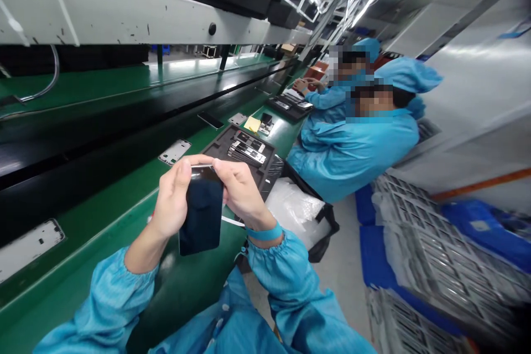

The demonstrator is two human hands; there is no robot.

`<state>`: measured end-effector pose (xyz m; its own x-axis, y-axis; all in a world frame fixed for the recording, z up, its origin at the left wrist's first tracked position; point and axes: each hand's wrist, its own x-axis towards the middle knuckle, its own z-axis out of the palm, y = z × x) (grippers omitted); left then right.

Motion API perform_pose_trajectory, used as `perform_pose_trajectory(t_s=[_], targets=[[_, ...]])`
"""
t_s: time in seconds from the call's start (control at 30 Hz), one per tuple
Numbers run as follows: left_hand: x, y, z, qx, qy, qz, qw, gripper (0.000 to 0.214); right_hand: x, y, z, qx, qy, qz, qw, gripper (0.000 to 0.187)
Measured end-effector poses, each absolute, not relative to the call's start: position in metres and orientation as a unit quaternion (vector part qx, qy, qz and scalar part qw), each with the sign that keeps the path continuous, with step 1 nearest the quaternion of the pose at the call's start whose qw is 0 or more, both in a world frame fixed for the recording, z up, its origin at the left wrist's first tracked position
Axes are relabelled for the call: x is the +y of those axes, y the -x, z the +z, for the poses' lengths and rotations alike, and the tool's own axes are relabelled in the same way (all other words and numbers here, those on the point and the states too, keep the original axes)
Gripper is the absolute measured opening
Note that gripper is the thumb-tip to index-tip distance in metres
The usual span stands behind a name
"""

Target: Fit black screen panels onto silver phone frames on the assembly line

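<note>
A dark phone screen panel (201, 215) is held between my two hands above the green bench edge. My left hand (173, 199) grips its upper left side, thumb near the top corner. My right hand (240, 188) closes on the upper right corner, with a blue band around that wrist. The panel's dark glossy face is turned toward me, its lower end hanging free. Just beyond my hands lies a black foam tray (215, 144) holding a row of phone parts (248, 152). A pale phone frame (175, 151) rests on the bench to its left.
Farther along the bench are a black phone panel (210, 120), a yellow paper pad (252, 124) and another black tray (290, 109). Two co-workers in blue sit at the right. A bag of white packing (296, 210) stands beside me, and stacked trays (440, 254) fill the lower right.
</note>
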<state>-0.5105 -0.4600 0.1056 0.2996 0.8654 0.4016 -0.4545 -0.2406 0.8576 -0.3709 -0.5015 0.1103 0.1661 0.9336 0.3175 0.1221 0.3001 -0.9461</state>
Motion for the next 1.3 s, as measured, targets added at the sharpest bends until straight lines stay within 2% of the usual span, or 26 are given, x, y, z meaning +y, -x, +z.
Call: perform_pose_trajectory(t_s=[0.1,0.23,0.3,0.4,0.57,0.73,0.87,1.07,1.17,1.3], targets=[[-0.449,0.511,0.107,0.211,-0.498,0.615,0.573,0.046,-0.501,0.372,0.101,-0.555,0.467,0.356,0.589,0.065],[-0.43,0.525,0.116,0.2,-0.362,0.641,0.647,0.05,-0.519,0.372,0.076,-0.581,0.444,0.498,0.466,0.073],[-0.427,0.53,0.121,0.201,-0.331,0.647,0.657,0.052,-0.529,0.371,0.066,-0.593,0.431,0.524,0.434,0.074],[-0.431,0.529,0.125,0.201,-0.31,0.643,0.671,0.051,-0.531,0.374,0.055,-0.585,0.422,0.515,0.463,0.071],[-0.439,0.521,0.125,0.219,-0.289,0.614,0.701,0.046,-0.523,0.391,0.037,-0.542,0.382,0.521,0.538,0.082],[-0.436,0.522,0.12,0.213,-0.288,0.637,0.683,0.049,-0.525,0.399,0.029,-0.559,0.391,0.525,0.509,0.075],[-0.428,0.519,0.114,0.214,-0.285,0.653,0.668,0.051,-0.517,0.4,0.031,-0.567,0.397,0.523,0.498,0.079],[-0.414,0.512,0.11,0.224,-0.239,0.735,0.593,0.053,-0.503,0.406,0.042,-0.567,0.4,0.583,0.421,0.075],[-0.399,0.51,0.094,0.214,-0.214,0.741,0.599,0.051,-0.492,0.409,0.039,-0.58,0.428,0.558,0.41,0.075],[-0.356,0.513,0.067,0.291,-0.235,0.716,0.59,0.062,-0.48,0.386,0.028,-0.607,0.462,0.506,0.403,0.074]])
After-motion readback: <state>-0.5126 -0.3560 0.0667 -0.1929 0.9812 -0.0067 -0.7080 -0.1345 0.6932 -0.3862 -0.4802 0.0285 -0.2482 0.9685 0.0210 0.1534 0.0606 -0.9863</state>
